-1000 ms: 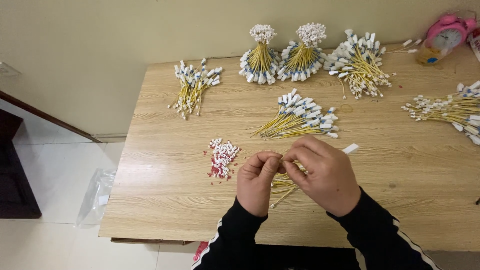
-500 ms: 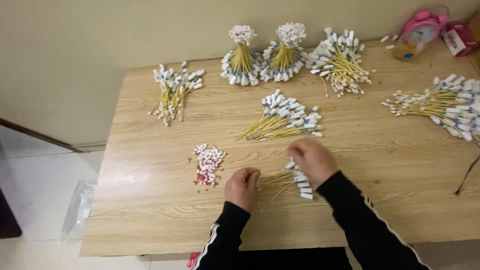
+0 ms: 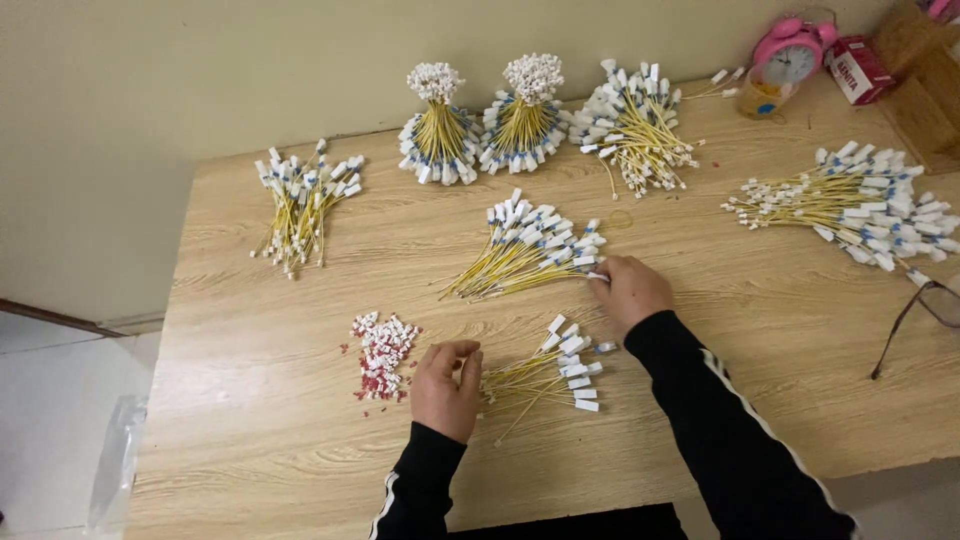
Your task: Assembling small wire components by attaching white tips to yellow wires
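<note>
Pale wall behind, wooden worktop (image 3: pixel 300 440) running edge to edge, white floor tiles at the left.

Our left hand (image 3: pixel 446 388) rests at the near edge with its grip curled closed, thumb against fingertips at the bare tips of the near bundle of yellow wires (image 3: pixel 540 372); whether a single wire is pinched between them we cannot tell. Our right hand (image 3: pixel 630 290) lies farther in, fingers bent down and touching the white-tagged end of the middle fan of wires (image 3: pixel 525 255); nothing is visibly lifted, so it seems to press or pick rather than hold.

Handling, as we judge it: each wire is thin, light and springy, with a white tag and blue band at one end and a small terminal at the other. A single one will bend easily and slide out of a loose pinch; the tagged end gives the widest purchase, the bare end is best taken between thumb and forefinger. A bundle fans out and rolls apart unless gathered near its middle.

Just left of the left hand lies a heap of small red and white connectors (image 3: pixel 382 352), tiny and apt to scatter. Farther out: a loose bunch at far left (image 3: pixel 300 205), two upright bound sheaves (image 3: pixel 485 125), a spread pile (image 3: pixel 635 125), a large fan at right (image 3: pixel 850 205). A pink alarm clock (image 3: pixel 790 52) stands at the back; spectacles (image 3: pixel 925 310) lie at the right edge.
</note>
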